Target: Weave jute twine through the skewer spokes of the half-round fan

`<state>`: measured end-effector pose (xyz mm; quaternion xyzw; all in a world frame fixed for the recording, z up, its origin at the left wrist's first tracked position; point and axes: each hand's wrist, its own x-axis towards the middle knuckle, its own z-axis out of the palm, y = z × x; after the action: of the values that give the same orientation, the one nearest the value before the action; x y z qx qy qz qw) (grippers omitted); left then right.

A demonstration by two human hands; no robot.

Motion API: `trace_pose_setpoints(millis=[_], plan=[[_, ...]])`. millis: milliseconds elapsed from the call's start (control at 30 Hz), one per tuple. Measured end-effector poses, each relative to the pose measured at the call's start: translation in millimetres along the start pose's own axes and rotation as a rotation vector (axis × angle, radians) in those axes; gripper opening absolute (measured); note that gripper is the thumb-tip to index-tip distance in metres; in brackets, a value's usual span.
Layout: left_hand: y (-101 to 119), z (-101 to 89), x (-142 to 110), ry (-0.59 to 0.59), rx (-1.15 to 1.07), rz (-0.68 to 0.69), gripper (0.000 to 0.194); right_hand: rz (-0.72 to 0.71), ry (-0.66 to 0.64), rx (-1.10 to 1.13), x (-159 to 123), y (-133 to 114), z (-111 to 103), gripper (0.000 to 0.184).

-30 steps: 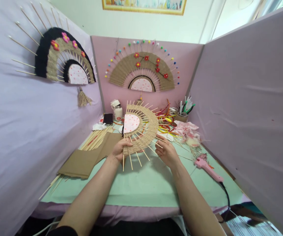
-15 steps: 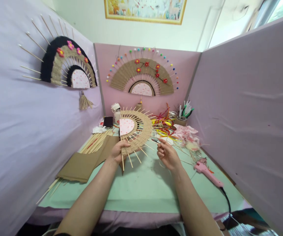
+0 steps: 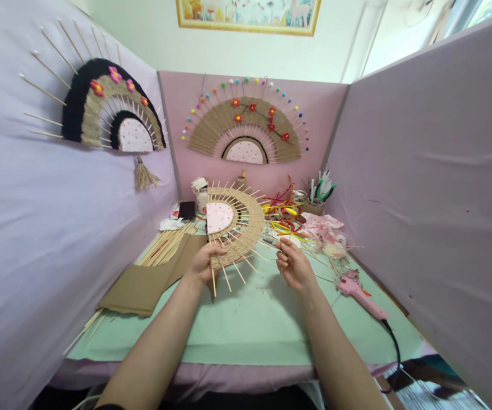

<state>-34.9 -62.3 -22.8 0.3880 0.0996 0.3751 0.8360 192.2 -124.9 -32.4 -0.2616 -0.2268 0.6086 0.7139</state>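
Observation:
My left hand (image 3: 204, 262) is closed around the lower corner of a woven half-round fan (image 3: 252, 228), thumb on top. The fan is tilted on its side above the table, with thin wooden sticks fanning out past its tan woven band. At its centre is a half disc of white fabric with pink dots (image 3: 219, 217). My right hand (image 3: 292, 263) is just right of the stick ends, its fingers curled and thumb and forefinger pinched together. Whatever that pinch holds, if anything, is too small to make out. A small greyish object shows by those fingertips.
Brown cardboard (image 3: 132, 287) and a bundle of sticks (image 3: 167, 246) lie left. A pink glue gun (image 3: 362, 296) with a black cord lies right. Coloured pipe cleaners (image 3: 286, 208), pink fabric scraps (image 3: 323, 228) and a tool pot (image 3: 313, 206) sit behind. Two finished fans hang on the partitions.
My right hand has come off the fan's edge to the right, its fingers now pinched. The fan, held in my left hand, has shifted slightly left and down.

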Motion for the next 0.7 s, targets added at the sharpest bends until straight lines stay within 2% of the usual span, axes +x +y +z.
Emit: trace_pose_setpoints(millis=[233,400,700], plan=[[-3.0,1.8,-3.7,-0.093,0.028,-0.07,0.063,0.157,0.0,0.094,3.9,1.8,-4.3,0.026],[-4.1,6.0,-5.7,-0.138,0.037,-0.093,0.064,0.139,-0.021,0.074,3.5,2.3,-3.4,0.025],[0.2,-0.4,-4.9,-0.092,0.038,-0.062,0.07,0.084,0.035,0.081,2.3,-1.7,-3.5,0.026]])
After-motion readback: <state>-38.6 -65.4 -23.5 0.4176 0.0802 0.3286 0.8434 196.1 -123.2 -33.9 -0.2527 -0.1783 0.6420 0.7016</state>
